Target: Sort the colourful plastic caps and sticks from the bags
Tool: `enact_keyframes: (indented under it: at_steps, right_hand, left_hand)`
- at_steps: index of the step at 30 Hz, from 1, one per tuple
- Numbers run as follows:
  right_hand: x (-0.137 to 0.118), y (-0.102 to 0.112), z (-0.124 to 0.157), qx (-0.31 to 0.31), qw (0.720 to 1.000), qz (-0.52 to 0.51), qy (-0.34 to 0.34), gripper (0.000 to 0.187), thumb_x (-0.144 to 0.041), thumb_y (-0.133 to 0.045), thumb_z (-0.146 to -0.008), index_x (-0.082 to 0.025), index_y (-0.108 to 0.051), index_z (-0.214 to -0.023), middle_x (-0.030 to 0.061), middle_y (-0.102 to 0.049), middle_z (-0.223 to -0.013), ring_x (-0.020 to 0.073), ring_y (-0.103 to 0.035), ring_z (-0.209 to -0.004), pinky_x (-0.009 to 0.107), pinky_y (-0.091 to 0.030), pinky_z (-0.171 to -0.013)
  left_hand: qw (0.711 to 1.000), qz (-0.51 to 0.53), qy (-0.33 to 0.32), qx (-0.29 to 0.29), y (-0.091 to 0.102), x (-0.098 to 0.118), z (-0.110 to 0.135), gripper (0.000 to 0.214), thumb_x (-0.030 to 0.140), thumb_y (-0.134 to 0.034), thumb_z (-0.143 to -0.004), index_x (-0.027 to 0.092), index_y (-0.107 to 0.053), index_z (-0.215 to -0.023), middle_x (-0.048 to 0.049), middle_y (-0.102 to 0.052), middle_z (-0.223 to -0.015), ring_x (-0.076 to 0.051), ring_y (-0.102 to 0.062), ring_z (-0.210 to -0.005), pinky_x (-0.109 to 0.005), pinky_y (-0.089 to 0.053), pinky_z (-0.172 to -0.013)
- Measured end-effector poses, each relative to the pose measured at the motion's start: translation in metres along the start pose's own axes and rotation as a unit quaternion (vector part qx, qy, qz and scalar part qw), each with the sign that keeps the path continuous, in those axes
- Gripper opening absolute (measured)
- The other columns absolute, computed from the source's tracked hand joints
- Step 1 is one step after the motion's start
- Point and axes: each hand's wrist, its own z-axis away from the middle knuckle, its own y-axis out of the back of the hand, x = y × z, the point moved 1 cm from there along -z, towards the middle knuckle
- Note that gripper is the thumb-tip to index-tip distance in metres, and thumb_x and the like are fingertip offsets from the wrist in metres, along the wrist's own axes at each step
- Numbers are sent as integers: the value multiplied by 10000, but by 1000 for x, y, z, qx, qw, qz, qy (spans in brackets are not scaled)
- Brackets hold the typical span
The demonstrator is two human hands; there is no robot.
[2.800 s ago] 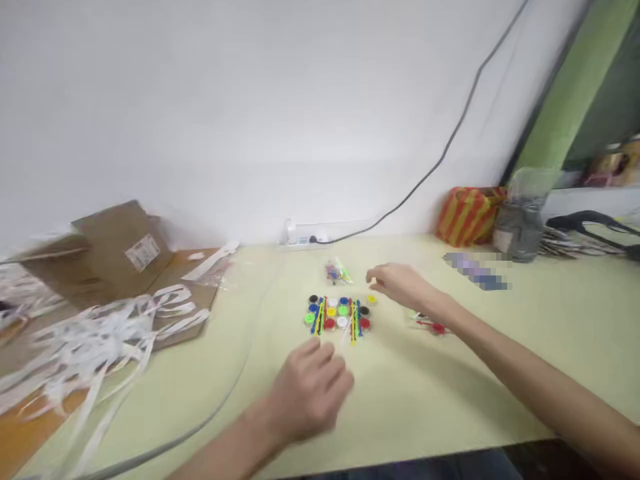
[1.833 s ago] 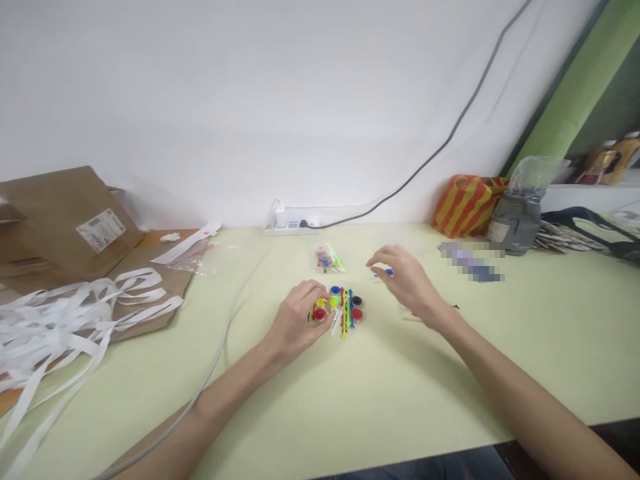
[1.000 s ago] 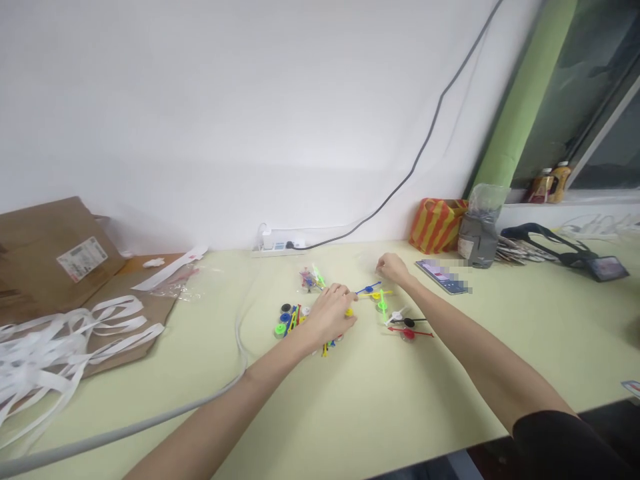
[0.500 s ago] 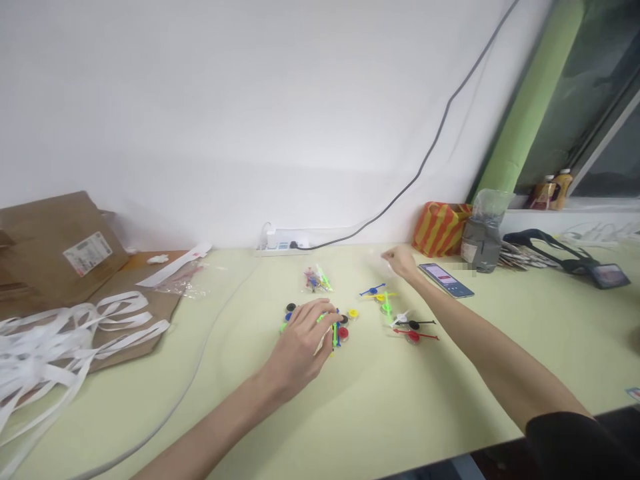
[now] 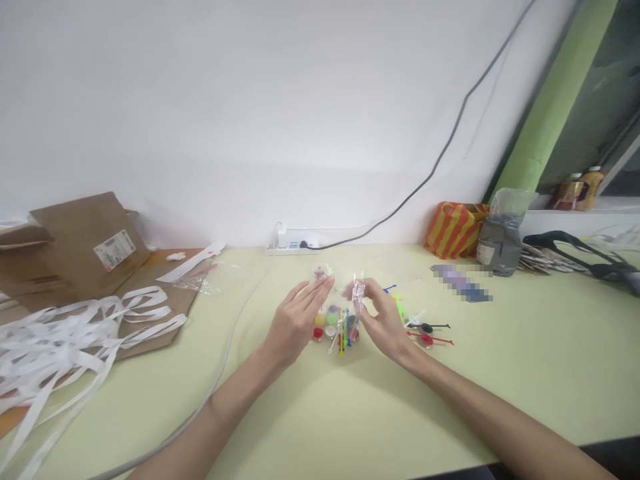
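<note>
My left hand and my right hand are raised above the table, fingertips close together. A small clear plastic bag with pinkish contents is pinched in my right fingers, and my left fingertips seem to hold its other end near a pink bit. Below the hands lies a cluster of small round coloured discs with thin plastic sticks, partly hidden. To the right lie red and black stick-and-disc pieces.
The pale green table carries white paper strips and brown cardboard at left, a grey cable, a power strip, a blurred phone, a striped bag and a grey package.
The clear bag has risen off the table into both hands. My right hand has moved in from the far side to the middle, and the view has shifted slightly.
</note>
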Motion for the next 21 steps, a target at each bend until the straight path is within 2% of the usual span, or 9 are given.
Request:
enact_keyframes:
  at_steps: [2,5,8,10,11,13,16,19,21]
  right_hand:
    - [2,4,5,52,996,56,53,180,-270,-548,-949,-230,-579,-1122,89,-658,-1076,213,-618,-1006,379,-511,-885]
    - [6,7,7,61,983,120,125,264,-260,-637,-911,-253,-552,-1161,109,-641,-1141,236,-599,-1068,418,-505,-895]
    - [9,7,9,42,967,179,178,78,-243,-678,-886,-241,-605,-859,64,-671,-860,217,-620,-847,384,-505,-758]
    - [8,6,10,7,959,191,207,207,-217,-679,-883,-232,-578,-703,25,-626,-675,184,-594,-694,349,-486,-673]
    - [8,5,10,1,959,187,211,191,-212,-672,-888,-233,-598,-713,26,-635,-680,179,-600,-686,343,-490,-664]
    - [6,5,10,10,964,174,200,26,-226,-655,-904,-243,-666,-889,68,-692,-870,199,-648,-823,355,-527,-726]
    - [4,1,9,1,966,168,198,242,-260,-664,-905,-250,-640,-1145,124,-663,-1136,235,-633,-1058,393,-542,-860]
    - [5,-5,8,-60,960,162,223,222,-229,-655,-909,-234,-633,-1129,119,-675,-1104,223,-641,-1025,378,-545,-857]
    - [5,-7,8,-62,957,165,230,152,-164,-597,-930,-227,-637,-1062,109,-692,-1050,209,-653,-968,362,-547,-821]
  left_hand:
    - [999,-29,-17,-1,8,-11,4,580,44,-350,-970,233,-342,-1519,-105,-576,-1411,-203,-541,-1320,-440,-426,-1128]
    - [1000,-30,-6,5,10,-19,7,485,56,-368,-967,223,-512,-1399,-90,-663,-1301,-201,-606,-1246,-470,-434,-1118]
    - [999,-18,29,13,4,-21,8,376,90,-397,-973,224,-647,-1219,-70,-736,-1165,-196,-677,-1139,-460,-468,-1067]
    - [998,-17,57,20,1,-20,8,284,146,-443,-981,221,-689,-1101,-63,-763,-1083,-192,-715,-1049,-426,-506,-981]
    - [997,-18,67,22,1,-19,8,246,176,-465,-984,219,-696,-1059,-59,-770,-1052,-189,-727,-1007,-408,-515,-935]
    - [997,-21,73,23,1,-18,8,207,216,-488,-988,215,-694,-1006,-49,-778,-1001,-181,-733,-953,-380,-509,-863]
    - [997,-34,68,26,3,-16,7,192,229,-492,-991,210,-683,-981,-37,-777,-936,-176,-722,-917,-361,-483,-815]
    - [998,-41,50,15,2,-16,6,210,203,-479,-988,203,-664,-1086,-50,-767,-942,-186,-703,-921,-363,-479,-825]
    - [999,-26,18,-7,2,-17,5,311,152,-444,-984,202,-605,-1245,-70,-748,-1079,-195,-678,-1047,-375,-481,-902]
